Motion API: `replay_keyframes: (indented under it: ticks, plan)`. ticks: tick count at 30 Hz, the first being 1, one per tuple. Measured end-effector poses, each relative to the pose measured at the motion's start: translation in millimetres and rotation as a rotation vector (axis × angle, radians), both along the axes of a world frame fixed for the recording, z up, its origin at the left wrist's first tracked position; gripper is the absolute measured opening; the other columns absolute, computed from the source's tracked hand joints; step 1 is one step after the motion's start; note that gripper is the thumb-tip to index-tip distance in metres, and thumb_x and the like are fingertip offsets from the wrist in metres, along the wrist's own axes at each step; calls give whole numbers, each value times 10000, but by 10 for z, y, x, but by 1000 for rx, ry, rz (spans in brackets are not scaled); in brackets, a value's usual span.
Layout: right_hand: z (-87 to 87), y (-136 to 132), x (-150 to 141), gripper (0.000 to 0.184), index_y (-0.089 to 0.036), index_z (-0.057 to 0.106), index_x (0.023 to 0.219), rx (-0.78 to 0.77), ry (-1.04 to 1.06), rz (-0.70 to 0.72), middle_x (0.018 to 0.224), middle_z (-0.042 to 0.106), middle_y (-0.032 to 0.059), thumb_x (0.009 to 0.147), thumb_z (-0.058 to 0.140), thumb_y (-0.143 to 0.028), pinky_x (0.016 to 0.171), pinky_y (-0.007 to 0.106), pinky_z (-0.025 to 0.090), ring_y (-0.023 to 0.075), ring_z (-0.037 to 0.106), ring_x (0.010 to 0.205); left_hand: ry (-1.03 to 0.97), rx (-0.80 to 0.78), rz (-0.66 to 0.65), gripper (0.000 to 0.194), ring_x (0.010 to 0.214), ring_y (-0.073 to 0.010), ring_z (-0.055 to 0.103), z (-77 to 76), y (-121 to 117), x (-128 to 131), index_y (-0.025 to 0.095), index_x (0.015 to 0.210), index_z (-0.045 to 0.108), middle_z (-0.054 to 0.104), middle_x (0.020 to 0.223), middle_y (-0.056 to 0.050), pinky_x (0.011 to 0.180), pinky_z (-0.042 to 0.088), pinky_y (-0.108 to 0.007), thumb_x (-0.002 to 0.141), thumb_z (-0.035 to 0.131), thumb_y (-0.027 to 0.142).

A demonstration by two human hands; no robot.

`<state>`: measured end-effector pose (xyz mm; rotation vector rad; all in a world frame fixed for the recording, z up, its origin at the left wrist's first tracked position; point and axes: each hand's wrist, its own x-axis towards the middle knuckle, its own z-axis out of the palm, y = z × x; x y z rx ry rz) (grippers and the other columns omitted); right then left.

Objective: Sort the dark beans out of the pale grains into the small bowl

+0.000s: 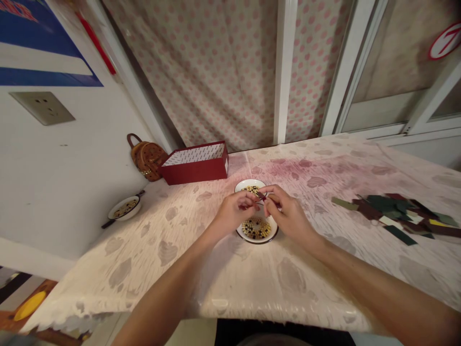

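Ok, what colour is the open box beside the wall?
The open box is dark red outside, white with dark pattern inside; head view.

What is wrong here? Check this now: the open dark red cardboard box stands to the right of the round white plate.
Wrong side: the open dark red cardboard box stands to the left of the round white plate, as the head view shows.

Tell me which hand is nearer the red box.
Left: the left hand is in front of the red box, off to its right; the right hand lies farther right.
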<state>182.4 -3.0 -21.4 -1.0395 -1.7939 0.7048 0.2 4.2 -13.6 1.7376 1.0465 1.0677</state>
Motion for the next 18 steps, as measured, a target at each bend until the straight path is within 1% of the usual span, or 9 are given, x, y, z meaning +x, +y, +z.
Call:
replay_keyframes:
  ticks: [1,3,7,11,14,16,18]
  plan:
    - [-7,1,-3,227,-207,574,1140,5,5,17,636,607,-51,956,444,-231,620,261,429,144,589,591,-95,-41,-6,173,822,-179,713,4,14,-8,169,964,665,749,825,-30,816,517,-292,799,718,173]
    - [-18,4,-10,226,-211,569,1141,21,12,39,631,601,-55,955,442,-217,629,261,436,142,591,593,-209,-93,-19,279,828,-179,722,15,35,-25,161,1034,646,757,828,-35,850,523,-309,798,775,238]
    - [-17,2,-21,215,-221,570,1115,35,-5,56,620,604,-62,945,442,-197,617,256,434,140,592,579,-279,-108,-34,409,835,-173,722,27,56,-50,155,1094,643,771,855,-47,887,521,-323,786,834,344]
    - [-13,-3,-25,194,-226,584,1098,35,-20,64,610,592,-63,960,447,-220,599,252,424,136,566,555,-292,-110,-49,437,850,-177,725,9,63,-49,152,1107,647,779,897,-63,891,521,-328,779,847,360]
    - [-22,1,-25,198,-223,588,1105,30,-16,65,610,589,-62,966,448,-229,604,254,423,138,564,562,-289,-103,-52,439,837,-177,722,10,55,-35,154,1109,645,771,869,-53,879,519,-323,779,843,364]
    - [-28,5,-24,214,-222,596,1114,28,-25,67,617,596,-60,962,446,-221,611,255,421,138,567,567,-269,-89,-39,409,825,-173,717,18,46,-25,156,1106,642,762,844,-44,870,519,-316,794,826,346]
    - [-29,11,-22,231,-221,606,1115,31,-46,52,616,602,-58,949,446,-209,609,256,411,140,569,566,-233,-59,6,345,820,-166,712,18,43,-19,161,1088,642,758,842,-41,861,519,-306,817,796,310]
